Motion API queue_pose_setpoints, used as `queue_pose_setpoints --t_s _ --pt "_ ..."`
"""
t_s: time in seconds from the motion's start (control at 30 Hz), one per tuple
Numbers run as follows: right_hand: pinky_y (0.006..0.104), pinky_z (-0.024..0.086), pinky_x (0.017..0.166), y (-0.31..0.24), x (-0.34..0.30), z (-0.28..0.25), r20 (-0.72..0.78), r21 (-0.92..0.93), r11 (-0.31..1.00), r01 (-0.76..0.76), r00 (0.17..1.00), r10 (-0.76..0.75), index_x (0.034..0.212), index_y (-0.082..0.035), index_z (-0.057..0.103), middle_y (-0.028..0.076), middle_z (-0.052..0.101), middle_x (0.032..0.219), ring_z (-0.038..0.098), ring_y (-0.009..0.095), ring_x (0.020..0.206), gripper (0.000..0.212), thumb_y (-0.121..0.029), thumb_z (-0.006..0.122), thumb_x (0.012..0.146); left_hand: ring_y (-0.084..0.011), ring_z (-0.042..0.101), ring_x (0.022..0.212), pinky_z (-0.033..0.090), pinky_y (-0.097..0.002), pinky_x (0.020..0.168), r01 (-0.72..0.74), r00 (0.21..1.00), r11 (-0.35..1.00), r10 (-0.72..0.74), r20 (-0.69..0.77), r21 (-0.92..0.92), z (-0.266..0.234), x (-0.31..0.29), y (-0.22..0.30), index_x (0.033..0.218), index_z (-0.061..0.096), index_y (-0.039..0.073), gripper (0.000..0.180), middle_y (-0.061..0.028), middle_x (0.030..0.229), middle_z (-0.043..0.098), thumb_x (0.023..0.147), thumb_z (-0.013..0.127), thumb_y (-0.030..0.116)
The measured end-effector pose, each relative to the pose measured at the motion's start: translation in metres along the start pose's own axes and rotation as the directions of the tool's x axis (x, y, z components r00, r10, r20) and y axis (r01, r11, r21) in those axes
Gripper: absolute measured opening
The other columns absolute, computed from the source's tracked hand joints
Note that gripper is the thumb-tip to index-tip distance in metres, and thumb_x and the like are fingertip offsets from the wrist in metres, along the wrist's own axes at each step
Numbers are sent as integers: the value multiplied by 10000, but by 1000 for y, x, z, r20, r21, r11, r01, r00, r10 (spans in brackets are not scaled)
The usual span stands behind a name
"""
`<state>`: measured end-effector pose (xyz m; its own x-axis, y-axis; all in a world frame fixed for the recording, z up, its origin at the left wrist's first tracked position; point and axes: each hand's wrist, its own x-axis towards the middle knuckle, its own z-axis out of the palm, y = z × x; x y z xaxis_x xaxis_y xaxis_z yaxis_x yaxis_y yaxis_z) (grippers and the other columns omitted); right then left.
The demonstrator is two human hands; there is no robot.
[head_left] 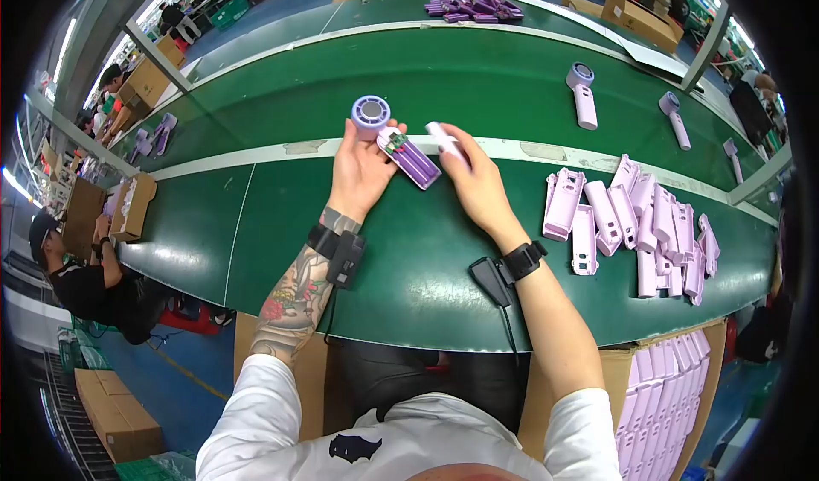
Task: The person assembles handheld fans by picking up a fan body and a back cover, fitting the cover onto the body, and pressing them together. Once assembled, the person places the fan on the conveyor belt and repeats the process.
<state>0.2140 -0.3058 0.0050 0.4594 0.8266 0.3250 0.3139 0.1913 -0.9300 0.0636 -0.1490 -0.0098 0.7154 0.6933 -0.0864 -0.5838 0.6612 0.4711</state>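
Observation:
My left hand (363,174) is closed around a small purple handheld fan (372,116) near the middle of the bench. The fan's handle lies opened, so its green circuit board (395,142) and purple inner body (415,164) show, slanting down toward the right. To the right, my right hand (467,169) grips a pale pink handle cover (445,139), apart from the fan; my fingers hide part of it. A loose heap of similar pink handle covers (607,216) lies on the bench right of my right hand.
Beyond a pale rail runs a green conveyor belt (281,84), carrying assembled fans (584,97) on the right. Purple parts (474,7) are piled at the far side before another person. Under the bench's right edge stands a carton (721,353) packed with pink covers.

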Motion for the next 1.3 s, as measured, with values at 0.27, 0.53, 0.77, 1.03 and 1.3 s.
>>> queue_pose_setpoints --t_s 0.27,0.53,0.77,1.03,1.3 --pt "383 556 869 -14 -7 1 -9 -434 886 164 982 -186 1241 -109 629 176 699 1170 695 354 1037 382 -162 736 878 -280 498 1310 387 -525 1126 -50 993 975 26 113 218 32 -17 -24 1413 419 38 609 -146 1368 529 1052 408 528" --pt "385 556 878 -14 -7 8 48 -394 909 138 990 -129 1225 -93 603 169 697 1162 692 347 1041 371 -153 733 883 -258 494 1332 398 -456 1140 -154 967 903 55 248 401 31 -18 -22 1458 376 45 520 -142 1431 503 1045 530 320" --pt "385 551 880 0 -6 11 -23 -68 995 -71 997 69 1245 -53 575 160 659 1226 668 323 1099 405 -83 708 864 -180 535 1272 419 -333 1112 -296 936 684 69 345 666 52 -29 -36 1423 392 4 555 -110 1355 541 934 656 -6" --pt "387 537 918 -11 -12 12 -18 -220 971 93 995 -99 1325 -70 584 189 663 1233 664 336 1123 502 -4 642 831 -176 624 1128 524 -334 983 -341 931 520 70 359 783 54 -33 -49 1362 446 -17 577 -109 1208 617 875 753 22" --pt "382 527 942 -16 -11 14 15 -179 984 -22 1000 25 1368 -103 570 210 672 1225 662 345 1130 545 9 612 836 -183 641 1090 542 -338 939 -266 961 568 90 263 779 44 -31 -53 1330 466 -35 504 -115 1181 625 908 730 39"
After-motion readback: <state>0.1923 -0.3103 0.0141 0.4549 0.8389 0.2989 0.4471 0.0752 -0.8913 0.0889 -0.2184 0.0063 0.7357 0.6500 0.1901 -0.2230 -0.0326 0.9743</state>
